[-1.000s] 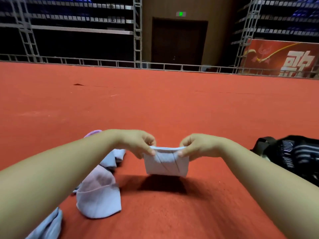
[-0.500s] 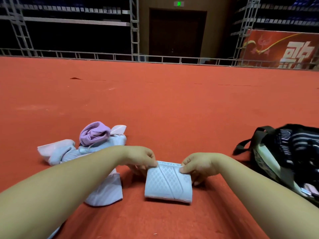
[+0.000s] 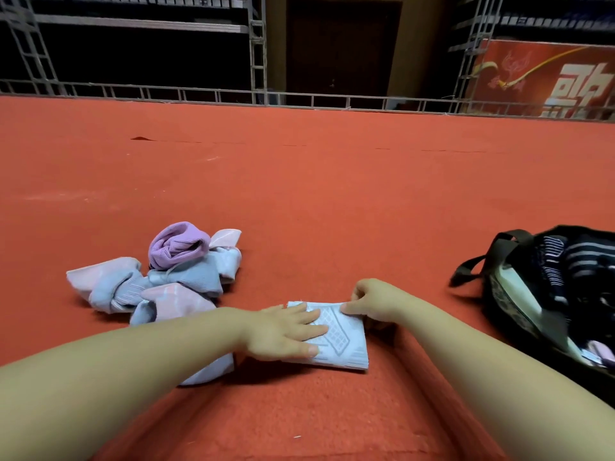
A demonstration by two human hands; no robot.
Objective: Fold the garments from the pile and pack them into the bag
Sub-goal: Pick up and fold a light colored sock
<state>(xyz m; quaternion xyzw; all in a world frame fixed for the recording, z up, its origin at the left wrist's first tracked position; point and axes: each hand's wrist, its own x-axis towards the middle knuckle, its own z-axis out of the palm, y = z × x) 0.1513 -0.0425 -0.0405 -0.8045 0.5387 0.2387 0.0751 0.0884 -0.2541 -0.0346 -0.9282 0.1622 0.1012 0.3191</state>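
Low in the middle of the frame, a pale blue garment [image 3: 336, 337] with a woven diamond pattern is lying folded into a small rectangle on the red carpeted floor [image 3: 299, 194]. The left hand [image 3: 286, 331] is lying flat on its left half with fingers spread and straight, pressing it down, while the right hand [image 3: 372, 299] is pinching the far right corner between thumb and curled fingers. The step in hand looks like flattening and squaring the fold before packing. To do it well, the flat palm should be sweeping outward from the middle toward the right edge so trapped air and wrinkles are leaving the cloth, and the pinching fingers should be keeping the layers lined up at the corner so they are not sliding apart. The near edge looks stacked in several layers, so pressing along it would be helping the bundle keep its shape when lifted. The pile of unfolded garments [image 3: 166, 277], lilac, pink and blue, is sitting at the middle left, touching the left forearm. The dark bag [image 3: 549, 294] is standing open at the right edge, already holding striped clothes, near enough for a short carry with both hands under the rectangle
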